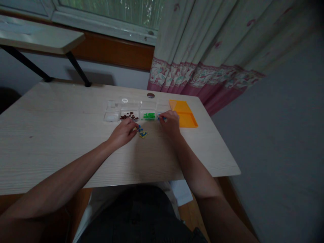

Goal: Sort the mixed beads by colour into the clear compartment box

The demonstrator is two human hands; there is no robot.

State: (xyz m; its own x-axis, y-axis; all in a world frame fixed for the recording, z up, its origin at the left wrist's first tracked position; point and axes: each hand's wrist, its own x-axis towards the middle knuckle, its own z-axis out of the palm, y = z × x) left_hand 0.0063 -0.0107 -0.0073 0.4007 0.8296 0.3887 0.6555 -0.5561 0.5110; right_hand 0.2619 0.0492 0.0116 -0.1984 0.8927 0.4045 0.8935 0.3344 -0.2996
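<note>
A small pile of blue and yellow pieces [143, 133] lies on the table in front of the clear boxes. My left hand [123, 133] is at the pile's left side, fingers curled and fingertips touching its edge; what they pinch is too small to make out. My right hand [170, 122] is over the rightmost clear box [162, 106], thumb and fingers pinched together. Bits of blue show at its fingertips, and I cannot tell whether they are held or lie in the box. Dark red pieces [129, 116] and bright green pieces [149, 116] fill two neighbouring boxes.
At the left of the row is another clear box [112, 115]. An orange case [186, 114] lies open right of my right hand. Behind the boxes is a round brown spot [151, 95]. A raised shelf [43, 35] on black legs stands back left; a curtain [197, 50] hangs behind.
</note>
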